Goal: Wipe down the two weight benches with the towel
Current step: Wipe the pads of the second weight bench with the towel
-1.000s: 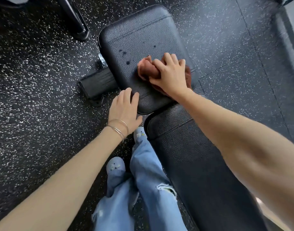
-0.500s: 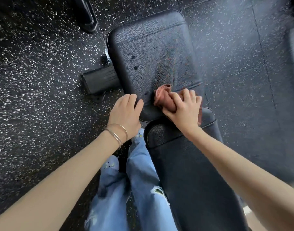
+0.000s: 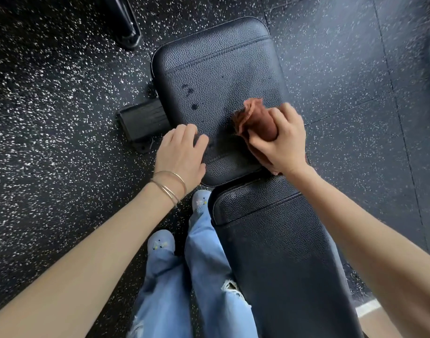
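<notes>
Stroke reversed: right hand (image 3: 282, 140), clenched round towel (image 3: 255, 118), is back up from the 6 o'clock edge of seat pad (image 3: 221, 57) — droplets (image 3: 192, 98) at towel's 10 o'clock unwiped; left hand (image 3: 182, 152) flat, bracing.

Open across far half of seat (image 3: 221, 57), save for droplets (image 3: 194, 106). Blocked at near edge by left hand (image 3: 182, 154) resting there and right hand (image 3: 282, 142) gripping towel (image 3: 255, 118); narrow gap between. Open along backrest (image 3: 277, 252). Hemmed left of seat by foot (image 3: 143, 120), post (image 3: 126, 25) beyond. Legs (image 3: 197, 276) tight against backrest's left side.
</notes>
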Demonstrator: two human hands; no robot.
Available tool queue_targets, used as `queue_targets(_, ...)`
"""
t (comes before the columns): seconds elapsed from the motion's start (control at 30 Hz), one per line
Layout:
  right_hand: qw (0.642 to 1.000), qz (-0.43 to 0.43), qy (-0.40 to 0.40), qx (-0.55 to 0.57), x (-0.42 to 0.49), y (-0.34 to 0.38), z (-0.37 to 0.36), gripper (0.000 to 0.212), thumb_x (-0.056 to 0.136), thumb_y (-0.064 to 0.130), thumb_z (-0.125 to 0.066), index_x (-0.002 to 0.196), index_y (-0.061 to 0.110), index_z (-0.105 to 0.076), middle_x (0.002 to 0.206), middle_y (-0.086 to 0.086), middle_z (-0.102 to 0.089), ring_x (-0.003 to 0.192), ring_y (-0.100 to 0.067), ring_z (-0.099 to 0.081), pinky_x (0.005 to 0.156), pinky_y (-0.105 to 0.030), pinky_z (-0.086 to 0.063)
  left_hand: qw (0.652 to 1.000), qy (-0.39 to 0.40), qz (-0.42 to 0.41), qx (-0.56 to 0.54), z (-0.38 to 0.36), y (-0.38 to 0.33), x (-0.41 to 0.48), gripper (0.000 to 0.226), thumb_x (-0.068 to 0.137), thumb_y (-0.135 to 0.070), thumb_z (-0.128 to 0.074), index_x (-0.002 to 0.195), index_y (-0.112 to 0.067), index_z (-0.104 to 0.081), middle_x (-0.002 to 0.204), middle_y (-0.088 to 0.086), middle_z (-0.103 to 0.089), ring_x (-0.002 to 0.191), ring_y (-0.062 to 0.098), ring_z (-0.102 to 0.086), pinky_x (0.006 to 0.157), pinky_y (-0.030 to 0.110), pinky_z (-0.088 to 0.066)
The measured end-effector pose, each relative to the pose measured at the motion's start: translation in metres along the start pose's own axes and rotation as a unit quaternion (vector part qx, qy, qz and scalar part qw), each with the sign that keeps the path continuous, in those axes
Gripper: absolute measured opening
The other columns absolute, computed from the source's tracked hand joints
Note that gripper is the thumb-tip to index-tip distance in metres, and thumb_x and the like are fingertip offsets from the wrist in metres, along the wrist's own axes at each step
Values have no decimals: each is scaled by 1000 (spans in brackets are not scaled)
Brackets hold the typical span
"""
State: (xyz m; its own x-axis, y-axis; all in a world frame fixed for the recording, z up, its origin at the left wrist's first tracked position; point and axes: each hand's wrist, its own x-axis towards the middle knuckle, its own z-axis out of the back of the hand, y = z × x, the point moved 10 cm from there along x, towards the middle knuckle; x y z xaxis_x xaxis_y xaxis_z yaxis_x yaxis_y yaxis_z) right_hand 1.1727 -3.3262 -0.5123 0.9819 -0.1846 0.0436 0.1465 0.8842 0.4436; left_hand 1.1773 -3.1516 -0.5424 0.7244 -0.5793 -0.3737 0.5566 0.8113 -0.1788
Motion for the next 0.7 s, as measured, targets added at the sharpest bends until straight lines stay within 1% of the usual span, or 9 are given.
queue_targets(0.07, 999, -23, -14, -43, 15, 2, 2, 39, 68, 45, -62, 88, 12, -63, 87, -15, -56, 84, -32, -55, 73, -42, -40, 1000, 1, 2, -6, 1, 0, -1, 42, 79, -28, -62, 116, -9, -51, 116, 13, -49, 108, 31, -44, 88, 39, -36)
queue_targets(0.17, 990, -18, 38, -132, 50, 10, -14, 42, 69, 51, -57, 94, 17, -61, 97, -14, -57, 95, -32, -53, 77, -42, -36, 1000, 2, 1, -21, 4, 4, 0, 39, 77, -22, -63, 113, -9, -56, 114, 14, -52, 106, 33, -48, 87, 40, -37)
queue_targets(0.23, 984, 40, 92, -148, 61, 27, -34, 44, 69, 50, -60, 99, 18, -61, 100, -15, -56, 98, -33, -52, 79, -44, -35, 999, -4, 16, -37, 7, 15, 0, 38, 77, -19, -61, 114, -10, -58, 116, 13, -52, 108, 32, -48, 91, 39, -36)
queue_targets(0.3, 972, 137, 118, -147, 53, 54, -49, 45, 67, 46, -66, 100, 16, -62, 96, -16, -57, 94, -34, -54, 77, -45, -37, 997, -15, 50, -59, 11, 32, 2, 38, 78, -17, -60, 115, -9, -57, 125, 14, -49, 117, 32, -45, 98, 39, -33)
queue_targets(0.37, 954, 228, 124, -147, 38, 79, -61, 47, 62, 47, -69, 99, 17, -64, 90, -14, -58, 87, -32, -57, 74, -44, -40, 994, -29, 85, -67, 16, 53, 5, 41, 78, -17, -61, 117, -4, -55, 134, 16, -44, 126, 32, -39, 106, 40, -28)
queue_targets(0.43, 947, 262, 106, -152, 37, 93, -69, 48, 60, 48, -69, 98, 20, -67, 86, -12, -60, 81, -30, -58, 71, -42, -41, 993, -33, 99, -55, 20, 72, 13, 45, 79, -19, -61, 120, -2, -52, 140, 16, -39, 131, 31, -34, 110, 41, -24)
queue_targets(0.5, 958, 241, 66, -138, 57, 104, -74, 43, 60, 47, -69, 94, 19, -67, 85, -11, -60, 79, -30, -59, 70, -41, -42, 993, -29, 109, -36, 20, 92, 22, 48, 81, -20, -60, 124, -2, -49, 143, 17, -35, 135, 31, -29, 112, 41, -20)
queue_targets(0.57, 970, 200, 35, -130, 89, 115, -81, 41, 61, 46, -66, 93, 19, -66, 89, -12, -62, 84, -31, -60, 72, -43, -42, 992, -11, 126, -16, 17, 111, 28, 53, 82, -22, -61, 129, -2, -44, 148, 17, -28, 139, 32, -21, 114, 41, -16)
queue_targets(0.7, 985, 53, 32, -158, 158, 120, -98, 51, 69, 55, -55, 112, 28, -60, 115, -6, -58, 109, -26, -51, 86, -43, -34, 994, 14, 110, 1, 17, 128, 30, 60, 83, -23, -61, 136, -6, -38, 152, 16, -19, 143, 31, -12, 116, 41, -13)
